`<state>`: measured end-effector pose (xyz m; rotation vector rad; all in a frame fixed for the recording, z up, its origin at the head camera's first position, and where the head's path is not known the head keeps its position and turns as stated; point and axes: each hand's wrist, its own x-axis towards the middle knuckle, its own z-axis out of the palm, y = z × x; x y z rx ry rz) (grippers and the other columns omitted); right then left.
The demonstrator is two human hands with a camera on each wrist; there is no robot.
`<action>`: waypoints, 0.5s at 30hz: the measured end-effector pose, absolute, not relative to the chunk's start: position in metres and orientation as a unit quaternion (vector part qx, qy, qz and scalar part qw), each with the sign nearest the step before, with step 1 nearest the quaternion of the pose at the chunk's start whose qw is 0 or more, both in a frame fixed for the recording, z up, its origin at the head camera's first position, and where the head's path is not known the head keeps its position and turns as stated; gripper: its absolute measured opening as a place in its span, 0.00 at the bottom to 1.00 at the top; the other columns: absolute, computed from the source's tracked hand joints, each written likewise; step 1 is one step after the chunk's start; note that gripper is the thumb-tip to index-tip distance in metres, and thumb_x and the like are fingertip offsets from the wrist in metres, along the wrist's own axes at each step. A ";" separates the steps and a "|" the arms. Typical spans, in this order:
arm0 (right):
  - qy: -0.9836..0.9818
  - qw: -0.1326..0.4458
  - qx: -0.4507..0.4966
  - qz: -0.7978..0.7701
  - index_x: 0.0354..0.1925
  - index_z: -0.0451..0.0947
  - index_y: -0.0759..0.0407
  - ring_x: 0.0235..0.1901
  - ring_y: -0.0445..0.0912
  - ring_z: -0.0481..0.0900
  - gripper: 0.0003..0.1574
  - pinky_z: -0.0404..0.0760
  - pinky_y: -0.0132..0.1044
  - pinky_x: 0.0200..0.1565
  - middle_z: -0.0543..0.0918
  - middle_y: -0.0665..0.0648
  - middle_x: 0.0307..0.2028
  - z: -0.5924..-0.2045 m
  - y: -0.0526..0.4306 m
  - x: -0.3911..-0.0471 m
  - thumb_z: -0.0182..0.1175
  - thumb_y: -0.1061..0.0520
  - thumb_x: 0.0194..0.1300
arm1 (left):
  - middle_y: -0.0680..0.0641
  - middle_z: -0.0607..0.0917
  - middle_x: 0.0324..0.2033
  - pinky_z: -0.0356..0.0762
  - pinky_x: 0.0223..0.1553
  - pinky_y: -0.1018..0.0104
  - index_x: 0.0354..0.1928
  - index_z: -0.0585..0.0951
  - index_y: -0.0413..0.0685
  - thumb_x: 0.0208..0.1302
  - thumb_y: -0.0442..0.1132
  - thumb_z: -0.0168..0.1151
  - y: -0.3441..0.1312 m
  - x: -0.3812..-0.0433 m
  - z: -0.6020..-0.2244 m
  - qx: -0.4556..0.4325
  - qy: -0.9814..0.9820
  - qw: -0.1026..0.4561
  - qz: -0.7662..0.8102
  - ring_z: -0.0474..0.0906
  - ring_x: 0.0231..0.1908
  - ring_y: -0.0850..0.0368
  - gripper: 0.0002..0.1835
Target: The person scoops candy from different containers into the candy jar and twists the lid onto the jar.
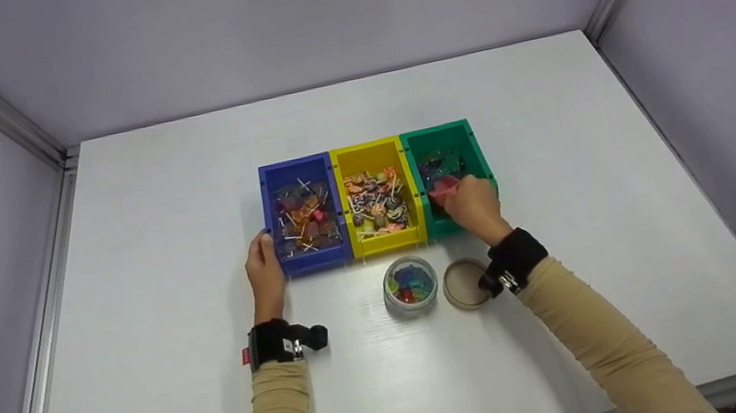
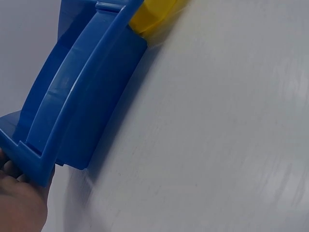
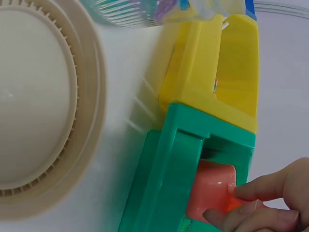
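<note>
My right hand [image 1: 475, 206] pinches a small red plastic scoop [image 3: 212, 188] inside the green bin [image 1: 484, 167]. Blue and green pieces [image 1: 440, 165], apparently wrapped sweets, lie around the scoop; its contents are hidden. At the left end of the row, my left hand [image 1: 265, 277] rests against the outer side of the blue bin [image 1: 313, 261], near its front corner. In the left wrist view, its fingers [image 2: 12, 169] sit beneath the rim. A clear jar [image 1: 414, 304] holding colourful pieces stands in front of the bins. Beside it lies a round beige lid [image 1: 465, 284].
Between the blue and green bins stands a yellow bin [image 1: 386, 243] with small striped lollipops [image 1: 379, 204]. Lollipops in clear wrappers [image 1: 305, 214] fill part of the blue bin. All three bins touch side by side on a white table [image 1: 145, 276]. Grey walls enclose the table's back and sides.
</note>
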<state>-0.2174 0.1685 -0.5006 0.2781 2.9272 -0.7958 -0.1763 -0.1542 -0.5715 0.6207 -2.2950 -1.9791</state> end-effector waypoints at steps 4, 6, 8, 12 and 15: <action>0.959 0.041 0.094 -0.265 0.32 0.81 0.72 0.24 0.48 0.72 0.16 0.72 0.36 0.24 0.85 0.68 0.30 -0.504 0.168 -0.218 0.56 0.58 0.62 | 0.33 0.66 0.69 0.57 0.75 0.51 0.69 0.63 0.34 0.77 0.45 0.40 -0.154 -0.176 -0.571 0.200 -0.749 0.028 -0.630 0.58 0.72 0.41 0.27; 0.957 0.048 0.106 -0.267 0.36 0.80 0.73 0.26 0.49 0.73 0.17 0.73 0.38 0.26 0.85 0.70 0.33 -0.504 0.168 -0.218 0.56 0.57 0.62 | 0.33 0.67 0.68 0.57 0.75 0.51 0.68 0.64 0.34 0.77 0.45 0.40 -0.153 -0.176 -0.570 0.201 -0.751 0.029 -0.629 0.59 0.72 0.41 0.26; 0.954 0.056 0.121 -0.269 0.39 0.79 0.72 0.28 0.50 0.74 0.18 0.75 0.39 0.27 0.85 0.70 0.35 -0.504 0.166 -0.219 0.56 0.57 0.61 | 0.33 0.68 0.68 0.57 0.75 0.51 0.68 0.64 0.34 0.77 0.45 0.40 -0.153 -0.176 -0.569 0.202 -0.751 0.030 -0.628 0.60 0.72 0.41 0.26; 0.946 0.066 0.149 -0.280 0.41 0.78 0.70 0.29 0.50 0.74 0.18 0.71 0.36 0.26 0.83 0.66 0.34 -0.504 0.161 -0.220 0.56 0.55 0.62 | 0.35 0.67 0.69 0.57 0.76 0.52 0.69 0.63 0.36 0.77 0.46 0.40 -0.153 -0.175 -0.569 0.208 -0.748 0.023 -0.630 0.59 0.72 0.43 0.27; 0.946 0.063 0.152 -0.281 0.40 0.78 0.70 0.28 0.50 0.74 0.17 0.69 0.35 0.24 0.83 0.66 0.34 -0.504 0.160 -0.220 0.55 0.56 0.62 | 0.35 0.66 0.69 0.57 0.76 0.52 0.69 0.63 0.36 0.78 0.47 0.39 -0.154 -0.176 -0.568 0.208 -0.748 0.019 -0.631 0.59 0.73 0.43 0.27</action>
